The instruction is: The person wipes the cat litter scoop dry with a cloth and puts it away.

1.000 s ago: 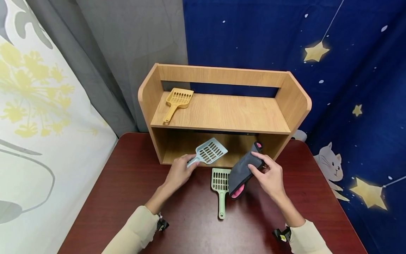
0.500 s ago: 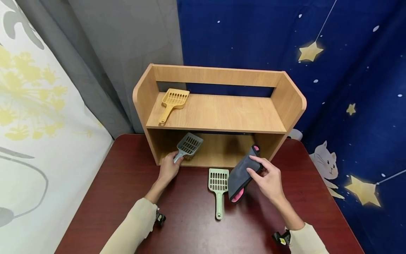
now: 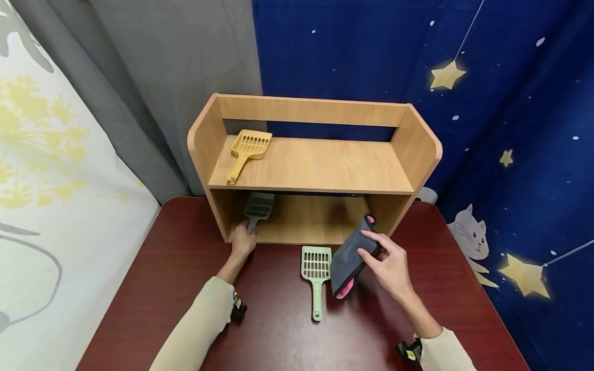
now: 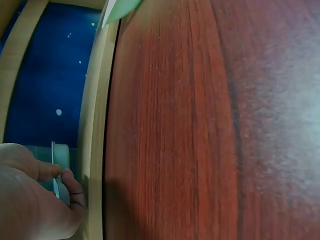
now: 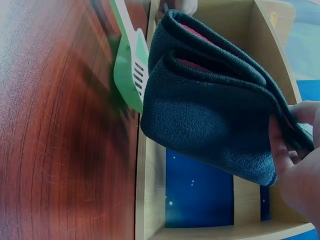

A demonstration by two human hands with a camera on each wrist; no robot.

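My left hand (image 3: 243, 241) grips the handle of a blue-grey litter scoop (image 3: 259, 205), whose slotted head is inside the lower compartment of the wooden shelf at its left end. In the left wrist view the thumb and fingers pinch that handle. A folded dark grey cloth (image 3: 351, 257) with a pink inner side hangs from my right hand (image 3: 389, 262), pinched between thumb and fingers; its folds show in the right wrist view. Beside the cloth a green litter scoop (image 3: 316, 273) lies on the table, handle toward me. A yellow litter scoop (image 3: 249, 148) lies on the upper shelf at the left.
The two-tier wooden shelf (image 3: 325, 165) stands at the back of the dark red table (image 3: 278, 330), with upright side panels and a board between tiers. Grey and blue star-patterned curtains (image 3: 334, 51) hang behind it. A white patterned cloth (image 3: 60, 154) hangs at the left.
My left hand has moved left and carried the blue-grey litter scoop from in front of the shelf into its lower left compartment. The right hand keeps holding the cloth, nearly still.
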